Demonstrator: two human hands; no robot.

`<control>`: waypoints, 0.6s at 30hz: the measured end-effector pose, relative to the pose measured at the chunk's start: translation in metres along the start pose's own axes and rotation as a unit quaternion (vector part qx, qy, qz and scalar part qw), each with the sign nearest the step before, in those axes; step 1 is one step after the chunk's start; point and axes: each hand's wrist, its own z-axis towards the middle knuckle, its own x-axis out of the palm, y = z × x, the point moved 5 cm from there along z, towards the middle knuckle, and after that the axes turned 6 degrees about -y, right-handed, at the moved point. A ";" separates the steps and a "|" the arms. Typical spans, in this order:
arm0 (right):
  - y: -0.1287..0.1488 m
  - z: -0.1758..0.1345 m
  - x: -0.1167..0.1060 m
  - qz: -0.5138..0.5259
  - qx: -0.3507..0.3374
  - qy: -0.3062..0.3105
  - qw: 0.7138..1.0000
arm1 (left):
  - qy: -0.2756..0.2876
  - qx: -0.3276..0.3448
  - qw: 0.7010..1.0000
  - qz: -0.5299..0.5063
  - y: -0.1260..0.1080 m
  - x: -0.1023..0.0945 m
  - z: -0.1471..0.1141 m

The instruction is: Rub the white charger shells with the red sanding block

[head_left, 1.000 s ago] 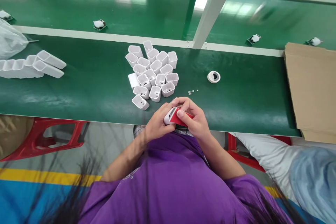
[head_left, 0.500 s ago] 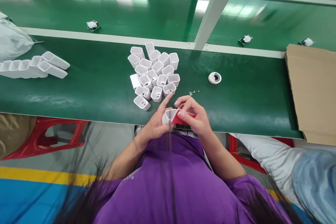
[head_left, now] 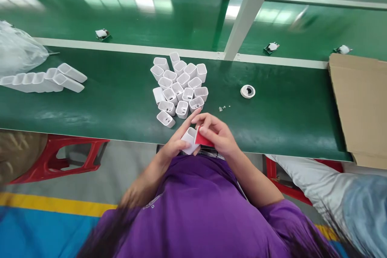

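Note:
Close to the bench's near edge, my left hand grips a white plastic charger housing, its open end facing up and away from me. My right hand pinches a small red piece with a pale edge, perhaps sandpaper, against the housing's right side. Just beyond my fingers stands a cluster of similar white housings, most with open ends up; some show slots inside. Part of the held housing is hidden by my fingers and the red piece.
White housings lie in a row at left beside a clear plastic bag. A white tape roll and small white scraps are right of the cluster. Cardboard covers the right end. Small circuit boards sit beyond the rail.
The held housing has turned and tilted in my left hand, showing more of its side. My right hand has shifted slightly left with the red piece. The camera view has moved a little.

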 end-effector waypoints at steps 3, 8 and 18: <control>-0.002 0.003 -0.004 -0.108 -0.064 -0.087 0.988 | 0.030 -0.013 0.999 -0.034 -0.003 0.001 -0.001; 0.000 -0.003 -0.027 -0.108 -0.052 -0.175 0.977 | 0.062 -0.020 0.995 -0.068 -0.010 -0.001 -0.003; 0.003 -0.017 -0.050 -0.258 -0.070 -0.130 0.955 | 0.031 0.057 0.998 -0.027 -0.012 -0.006 -0.008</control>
